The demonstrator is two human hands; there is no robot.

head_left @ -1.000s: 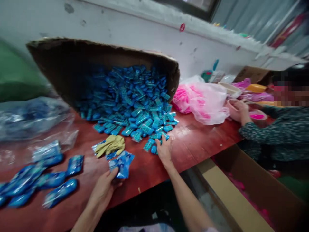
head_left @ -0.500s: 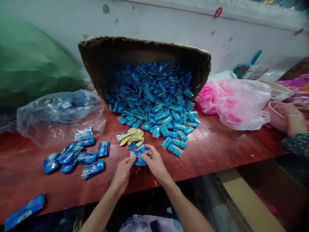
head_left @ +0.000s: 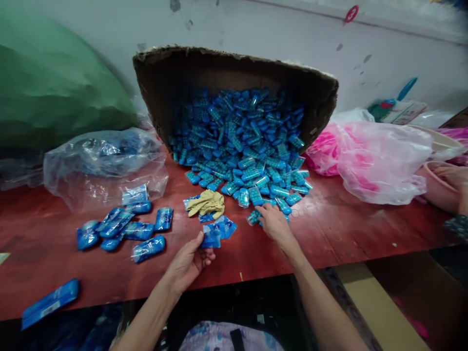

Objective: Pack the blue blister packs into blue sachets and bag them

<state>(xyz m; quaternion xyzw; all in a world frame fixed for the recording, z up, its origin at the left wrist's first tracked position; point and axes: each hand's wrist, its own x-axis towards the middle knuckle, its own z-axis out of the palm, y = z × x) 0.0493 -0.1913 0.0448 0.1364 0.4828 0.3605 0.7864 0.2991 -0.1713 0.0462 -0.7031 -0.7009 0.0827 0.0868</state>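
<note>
My left hand [head_left: 192, 263] pinches a flat blue printed plastic packet [head_left: 211, 236] between thumb and fingers, above the table's near part. Touching or just behind that packet lie more flat blue packets [head_left: 227, 226], under a crumpled pale yellow glove [head_left: 206, 203]. My right hand [head_left: 276, 225] reaches over the near edge of a heap of small clear containers with blue ends and turquoise beads [head_left: 252, 173]. Its fingers are bent and slightly apart, beside one container [head_left: 253, 218]; the thumb and the fingertips' undersides are hidden.
A cardboard box [head_left: 234, 56] lies on its side, spilling the heap onto the red table [head_left: 329, 239]. Several wrapped blue packs [head_left: 115, 223] lie left, near a clear bag [head_left: 106, 161]. Pink-and-white bags [head_left: 380, 156] stand right, beside another person's hand [head_left: 451, 175] in a pink tub [head_left: 433, 187].
My right hand has let go of the blue packet and moved right to the near containers. My left hand still holds the packet. The view has shifted slightly left.
</note>
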